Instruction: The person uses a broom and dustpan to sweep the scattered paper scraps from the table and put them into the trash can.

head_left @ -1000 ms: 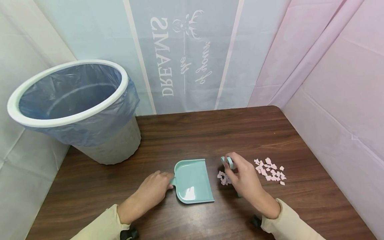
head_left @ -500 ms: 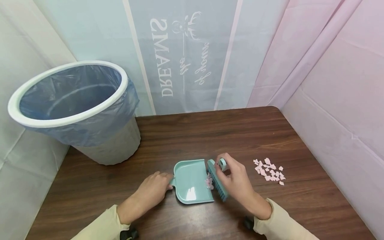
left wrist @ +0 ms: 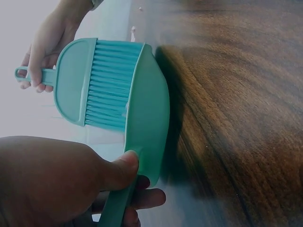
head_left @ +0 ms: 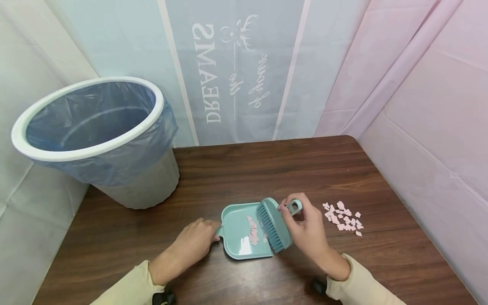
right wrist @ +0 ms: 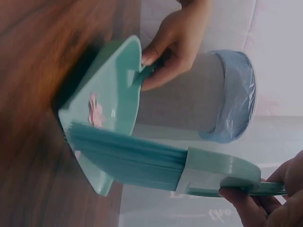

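My left hand (head_left: 194, 241) grips the short handle of a mint-green dustpan (head_left: 234, 231), which lies on the table with its open edge to the right. In the left wrist view the thumb presses on top of the handle (left wrist: 116, 205) and the fingers curl beneath. My right hand (head_left: 306, 226) holds a matching hand brush (head_left: 280, 224) by its handle. The bristles (right wrist: 118, 153) reach over the dustpan's open edge. Pink paper scraps (head_left: 253, 233) lie inside the pan just left of the bristles, and part of the pan is hidden behind the brush.
A second heap of pink paper scraps (head_left: 345, 218) is spread on the brown wooden table (head_left: 267, 169) to the right of my right hand. At the back left stands a trash bin (head_left: 148, 184) with a white rim and a blue bag. Cloth-covered walls surround the table.
My right hand has brought the brush leftward to the dustpan and tilted it. The nearer scraps have moved from the table into the pan. My left hand and the dustpan stay in place.
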Tool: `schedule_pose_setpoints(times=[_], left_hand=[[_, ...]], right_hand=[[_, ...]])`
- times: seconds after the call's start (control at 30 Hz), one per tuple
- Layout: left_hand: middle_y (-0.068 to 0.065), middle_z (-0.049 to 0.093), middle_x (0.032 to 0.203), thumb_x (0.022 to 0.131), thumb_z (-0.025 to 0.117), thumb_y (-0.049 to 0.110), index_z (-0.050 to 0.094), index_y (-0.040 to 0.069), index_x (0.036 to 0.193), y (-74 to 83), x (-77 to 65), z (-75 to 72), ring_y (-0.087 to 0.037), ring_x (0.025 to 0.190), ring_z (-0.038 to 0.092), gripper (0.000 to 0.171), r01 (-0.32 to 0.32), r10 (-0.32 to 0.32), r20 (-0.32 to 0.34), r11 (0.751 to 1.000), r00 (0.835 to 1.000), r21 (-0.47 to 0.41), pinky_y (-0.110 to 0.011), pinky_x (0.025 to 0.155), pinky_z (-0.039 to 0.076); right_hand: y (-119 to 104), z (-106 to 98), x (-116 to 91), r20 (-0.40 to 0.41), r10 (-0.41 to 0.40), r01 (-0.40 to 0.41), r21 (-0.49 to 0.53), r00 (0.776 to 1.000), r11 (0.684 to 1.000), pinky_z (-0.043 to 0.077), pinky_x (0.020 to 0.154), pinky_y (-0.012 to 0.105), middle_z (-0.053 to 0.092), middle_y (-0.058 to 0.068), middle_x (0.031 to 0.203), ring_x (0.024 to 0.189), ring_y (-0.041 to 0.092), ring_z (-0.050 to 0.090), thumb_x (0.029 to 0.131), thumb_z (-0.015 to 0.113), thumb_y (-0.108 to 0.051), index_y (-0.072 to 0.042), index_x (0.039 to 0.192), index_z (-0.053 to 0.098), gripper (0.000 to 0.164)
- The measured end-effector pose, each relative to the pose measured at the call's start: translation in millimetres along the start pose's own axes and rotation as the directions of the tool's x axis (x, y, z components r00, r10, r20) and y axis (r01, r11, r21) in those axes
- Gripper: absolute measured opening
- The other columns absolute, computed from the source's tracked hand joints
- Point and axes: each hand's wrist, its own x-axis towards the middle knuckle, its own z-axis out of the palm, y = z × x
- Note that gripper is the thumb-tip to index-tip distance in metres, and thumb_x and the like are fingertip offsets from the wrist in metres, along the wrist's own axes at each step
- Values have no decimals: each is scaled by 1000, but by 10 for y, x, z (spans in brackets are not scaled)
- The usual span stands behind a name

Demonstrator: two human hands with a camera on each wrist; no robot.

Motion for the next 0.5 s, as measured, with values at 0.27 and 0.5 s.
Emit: schedule_pose_setpoints(times=[0.27, 0.5], left_hand=[[-1, 68, 83, 87, 78, 15, 66, 9, 90, -14, 1, -9, -14, 67, 48, 14, -9, 9, -4, 1000, 1000, -11, -37, 66, 52], [-1, 68, 83, 87, 78, 15, 66, 9, 91, -22, 3, -25, -15, 68, 50, 14, -1, 1, 6, 1000, 1000, -12, -38, 65, 52]], right_hand=[[91, -74, 38, -23, -46, 43, -132, 999, 990, 51, 51, 16, 68, 6, 86, 68, 4, 62, 81, 71, 20, -3, 95, 60, 29], [108, -36, 23, 14, -37, 39, -174, 999, 984, 48, 47, 17, 62, -2, 80, 65, 4, 58, 81, 72, 18, -8, 95, 61, 31]])
